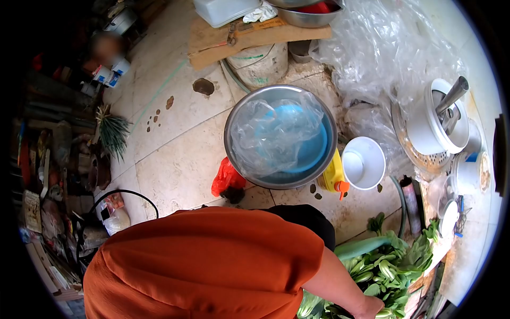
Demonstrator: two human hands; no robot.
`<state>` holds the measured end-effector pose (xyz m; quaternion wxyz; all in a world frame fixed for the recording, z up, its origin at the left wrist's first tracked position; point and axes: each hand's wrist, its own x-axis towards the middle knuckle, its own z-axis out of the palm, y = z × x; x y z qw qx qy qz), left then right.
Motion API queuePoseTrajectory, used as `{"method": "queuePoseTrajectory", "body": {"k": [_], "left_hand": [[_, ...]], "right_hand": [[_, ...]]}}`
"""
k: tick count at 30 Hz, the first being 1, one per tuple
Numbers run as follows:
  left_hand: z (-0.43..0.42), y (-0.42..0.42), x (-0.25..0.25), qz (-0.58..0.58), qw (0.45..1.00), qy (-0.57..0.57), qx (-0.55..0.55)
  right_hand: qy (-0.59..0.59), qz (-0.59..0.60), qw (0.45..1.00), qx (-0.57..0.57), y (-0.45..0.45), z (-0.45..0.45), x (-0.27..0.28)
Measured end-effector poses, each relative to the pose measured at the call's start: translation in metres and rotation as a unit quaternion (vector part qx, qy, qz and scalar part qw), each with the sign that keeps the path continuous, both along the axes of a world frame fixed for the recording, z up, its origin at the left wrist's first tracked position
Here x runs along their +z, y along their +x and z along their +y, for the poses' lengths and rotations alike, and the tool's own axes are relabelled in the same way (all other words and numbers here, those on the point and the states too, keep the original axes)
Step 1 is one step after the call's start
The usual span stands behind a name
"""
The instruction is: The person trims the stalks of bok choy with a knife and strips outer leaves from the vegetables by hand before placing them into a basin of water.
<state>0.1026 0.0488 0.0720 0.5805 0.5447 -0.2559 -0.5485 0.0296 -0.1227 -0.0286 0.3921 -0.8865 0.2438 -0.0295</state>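
Note:
At the lower right, my right hand point(371, 307) reaches down among leafy green vegetables point(385, 268); its fingers are hidden by the leaves and the frame's edge. My left hand is out of view, and the orange shirt point(207, 255) fills the lower middle. In front of me a metal basin point(229, 139) holds a blue basin point(317, 151) and clear plastic bags point(265, 127). Beside it stand a yellow bottle point(333, 173) with an orange cap and a white bucket point(363, 163).
A red bag point(227, 177) lies left of the metal basin. Large plastic sheeting point(388, 48) is at the upper right, near a white pot point(425, 119). A board point(260, 36) rests on a bucket point(260, 65) behind the basin. Clutter lines the left side.

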Motion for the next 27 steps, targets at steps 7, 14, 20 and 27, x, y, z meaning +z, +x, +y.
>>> {"method": "queuePoseTrajectory", "body": {"k": [7,14,20,27], "left_hand": [[-0.005,-0.007,-0.001,0.004,1.000,0.011,0.023],[0.013,-0.003,0.000,0.097,0.995,0.016,0.011],[-0.042,-0.026,-0.053,0.060,0.989,-0.027,0.129],[-0.037,-0.023,-0.051,0.034,0.985,-0.023,0.165]], "right_hand": [[0.020,0.001,0.999,-0.029,-0.007,-0.012,0.010],[0.276,-0.112,0.939,-0.172,-0.069,-0.073,0.061],[0.568,-0.189,0.780,-0.181,-0.123,-0.054,0.088],[0.463,-0.136,0.855,-0.189,-0.191,0.013,0.117]]}}
